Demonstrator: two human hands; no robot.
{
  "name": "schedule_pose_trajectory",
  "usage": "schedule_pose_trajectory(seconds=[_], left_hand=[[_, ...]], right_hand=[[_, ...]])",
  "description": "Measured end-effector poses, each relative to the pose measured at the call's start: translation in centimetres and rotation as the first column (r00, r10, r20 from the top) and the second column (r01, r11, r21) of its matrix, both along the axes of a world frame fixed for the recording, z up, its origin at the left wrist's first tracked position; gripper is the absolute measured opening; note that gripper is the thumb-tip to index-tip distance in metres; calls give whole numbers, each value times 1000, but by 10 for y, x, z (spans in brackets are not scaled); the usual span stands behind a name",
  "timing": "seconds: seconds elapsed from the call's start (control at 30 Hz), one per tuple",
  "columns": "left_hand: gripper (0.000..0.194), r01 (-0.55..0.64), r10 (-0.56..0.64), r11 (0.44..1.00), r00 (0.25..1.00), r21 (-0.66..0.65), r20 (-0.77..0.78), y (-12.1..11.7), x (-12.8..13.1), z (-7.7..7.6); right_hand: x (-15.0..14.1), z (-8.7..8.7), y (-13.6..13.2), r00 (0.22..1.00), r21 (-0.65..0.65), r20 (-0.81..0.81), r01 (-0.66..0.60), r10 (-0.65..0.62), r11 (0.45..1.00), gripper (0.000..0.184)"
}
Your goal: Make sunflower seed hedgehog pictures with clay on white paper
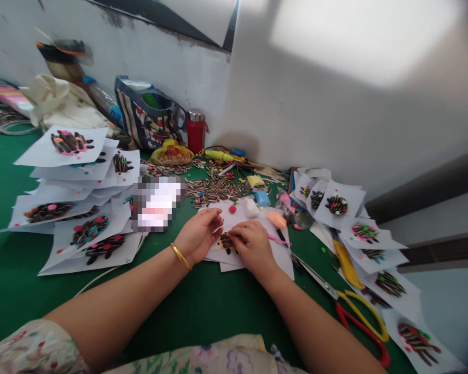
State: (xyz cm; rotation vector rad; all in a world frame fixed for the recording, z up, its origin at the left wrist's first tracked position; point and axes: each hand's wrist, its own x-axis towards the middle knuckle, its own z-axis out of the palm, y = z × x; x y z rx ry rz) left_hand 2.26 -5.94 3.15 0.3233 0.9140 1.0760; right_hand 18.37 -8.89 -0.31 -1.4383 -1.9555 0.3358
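Observation:
My left hand (198, 236), with a gold bangle at the wrist, hovers left of a small hedgehog-like figure (225, 241) of striped sunflower seeds on white paper. Its fingers are loosely curved and slightly apart; I see nothing held in them. Over the figure's right side, my right hand (253, 244) has thumb and fingertips pinched together; whatever lies between them is too small to make out. White paper sheets (283, 259) lie beneath both hands. Just beyond the fingers are a red ball (232, 209), a white lump of clay (251, 208) and an orange lump (276, 219).
Scissors (337, 295) and a yellow-handled cutter (347, 262) lie right. Stacked seed pictures stand left (78, 234) and right (390, 283). Behind are loose sunflower seeds (214, 188), blue clay (261, 198), a red flask (195, 132), a bag (148, 117) and a blurred-out bright rectangle (159, 202).

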Motion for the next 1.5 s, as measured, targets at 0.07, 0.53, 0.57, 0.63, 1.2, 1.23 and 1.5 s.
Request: schedule_pose_trajectory(seconds=[0.07,0.53,0.57,0.63,1.2,1.23,1.5], left_hand=[[6,-2,2,1000,1000,4,2,0,0,0],[6,4,-4,1000,1000,-2,-2,0,0,-2],[6,4,-4,1000,1000,-1,-3,0,0,-2],[6,3,-3,1000,1000,-1,-3,0,0,-1],[4,26,-25,1000,999,14,-35,-2,0,2],[4,27,-26,999,999,17,-37,-2,0,2],[3,36,-35,999,999,29,-37,-2,0,3]], right_hand=[[0,0,0,1000,-3,4,-2,2,1000,12],[-1,2,0,999,-34,47,8,-6,999,12],[-1,2,0,999,-35,50,9,-8,999,12],[-1,2,1,999,-37,52,14,-12,999,13],[-2,2,0,999,-19,44,-2,3,1000,14],[-2,2,0,999,-20,47,-1,2,1000,14],[-3,1,2,999,-18,48,-6,7,1000,16]])
